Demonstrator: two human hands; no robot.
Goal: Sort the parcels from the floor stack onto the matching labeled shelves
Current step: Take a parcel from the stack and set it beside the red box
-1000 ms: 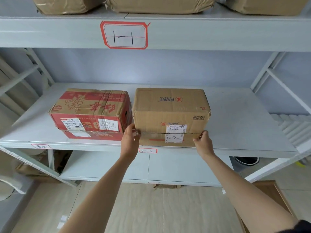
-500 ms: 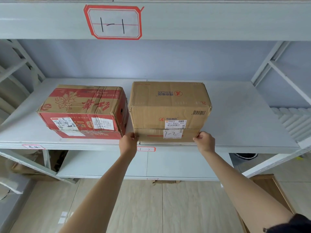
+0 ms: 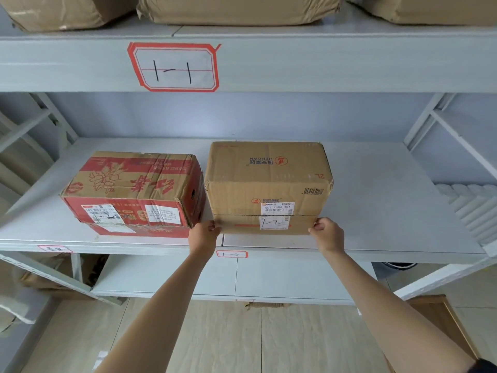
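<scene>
Hands (image 3: pixel 204 234) on brown parcel (image 3: pixel 267 184)

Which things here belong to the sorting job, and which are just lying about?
Job:
plain brown parcel marked 1-2
left hand, right hand at its lower front corners
1-2 shelf label
red-printed parcel
1-1 shelf label

Lying about:
white ribbed stack
dark bin

the parcels on the top shelf (image 3: pixel 242 9) are cut off by the upper edge.
</scene>
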